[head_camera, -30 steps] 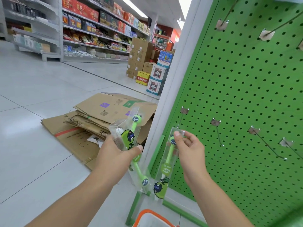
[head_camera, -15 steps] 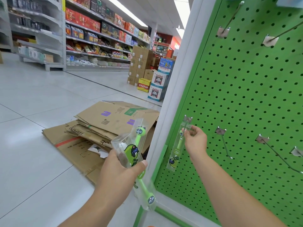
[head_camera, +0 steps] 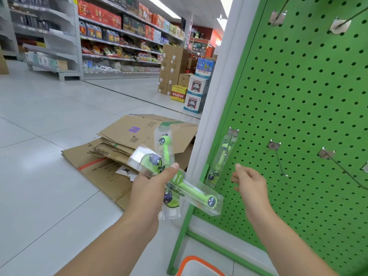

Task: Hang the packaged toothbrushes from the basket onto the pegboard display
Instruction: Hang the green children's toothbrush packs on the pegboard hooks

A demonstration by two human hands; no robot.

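- The green pegboard (head_camera: 298, 108) fills the right side of the view, standing upright in a white frame, with several metal hooks (head_camera: 278, 160) jutting from it in an upper and a lower row.
- A heap of flattened cardboard boxes (head_camera: 123, 152) lies on the pale tiled floor (head_camera: 49, 126) just left of the display's white post.
- Stocked store shelves (head_camera: 119, 36) run along the far aisle, and stacked cartons (head_camera: 173, 70) stand near the post's far side.
- The orange rim of the basket (head_camera: 191, 263) shows at the bottom edge, below the pegboard's green foot; its contents cannot be made out.
- The left hand (head_camera: 151, 188) grips a fan of clear-packaged green toothbrushes (head_camera: 175, 172), thumb pressed across the top of them, fingers curled underneath; one pack points up, another slants down to the right, just beside the pegboard's lower corner.
- The right hand (head_camera: 251, 182) hovers near the board with fingers loosely bent and holding nothing, apart from the nearest pack.
- One packaged toothbrush (head_camera: 221, 158) hangs from the leftmost hook of the lower row, against the pegboard's left edge, tilted slightly with its bottom end toward the post.
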